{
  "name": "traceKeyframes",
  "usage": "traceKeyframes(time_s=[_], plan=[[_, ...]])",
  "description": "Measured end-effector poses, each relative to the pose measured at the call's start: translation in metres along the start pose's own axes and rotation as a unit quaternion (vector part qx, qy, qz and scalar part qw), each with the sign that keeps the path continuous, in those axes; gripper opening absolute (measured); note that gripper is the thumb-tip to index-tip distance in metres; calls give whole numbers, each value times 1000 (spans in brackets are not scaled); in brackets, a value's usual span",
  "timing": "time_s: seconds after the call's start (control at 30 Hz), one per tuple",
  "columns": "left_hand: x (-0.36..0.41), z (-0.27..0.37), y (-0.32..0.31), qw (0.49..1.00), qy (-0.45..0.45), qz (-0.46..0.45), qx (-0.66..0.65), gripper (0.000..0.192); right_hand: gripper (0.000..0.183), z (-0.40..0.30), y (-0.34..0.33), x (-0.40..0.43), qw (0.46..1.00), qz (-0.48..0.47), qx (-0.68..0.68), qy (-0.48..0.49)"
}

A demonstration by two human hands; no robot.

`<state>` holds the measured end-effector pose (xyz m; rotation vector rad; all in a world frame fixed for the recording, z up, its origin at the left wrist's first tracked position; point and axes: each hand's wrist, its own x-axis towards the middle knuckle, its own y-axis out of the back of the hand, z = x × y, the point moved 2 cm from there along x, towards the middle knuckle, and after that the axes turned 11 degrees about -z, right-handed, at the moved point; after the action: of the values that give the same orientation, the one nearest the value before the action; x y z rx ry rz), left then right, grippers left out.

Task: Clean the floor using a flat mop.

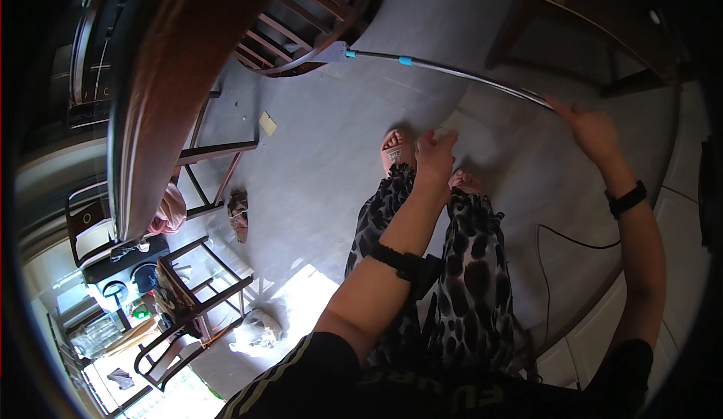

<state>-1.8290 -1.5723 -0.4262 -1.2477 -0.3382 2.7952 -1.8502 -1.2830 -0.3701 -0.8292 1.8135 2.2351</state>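
My right hand [590, 128] is closed on the near end of a long metal pole [486, 79] with light blue collars. The pole runs left across the floor to a pale grey mop-like head [332, 53], which lies partly beneath the curved rim of a slatted wooden piece of furniture [302, 15]. Above my feet, my left hand [435, 156] holds nothing, its fingers apart and partly bent. A black band circles each of my arms. I wear a pink slipper [393, 156] on one foot; the other foot is partly hidden by the trouser leg.
A wooden table edge [164, 80] looms at the left, with wooden chairs [212, 272] below it. On the floor lie a yellowish card [268, 123], a patterned cloth-like item [238, 215] and a plastic bag [257, 328]. A black cable [576, 243] trails at right. Dark furniture [599, 23] stands upper right.
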Motion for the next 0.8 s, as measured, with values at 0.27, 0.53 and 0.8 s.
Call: traceKeyframes(time_s=[0.27, 0.53, 0.8], plan=[[-9, -48, 16, 996, 7, 70, 56, 71, 51, -101, 8, 122, 983, 116, -2, 142], [-6, -44, 42, 990, -33, 108, 89, 66, 34, -155, 19, 160, 976, 98, 145, 133], [-68, -30, 49, 975, -68, 144, 157, 68, 58, -52, 43, -30, 995, 43, 53, 71]])
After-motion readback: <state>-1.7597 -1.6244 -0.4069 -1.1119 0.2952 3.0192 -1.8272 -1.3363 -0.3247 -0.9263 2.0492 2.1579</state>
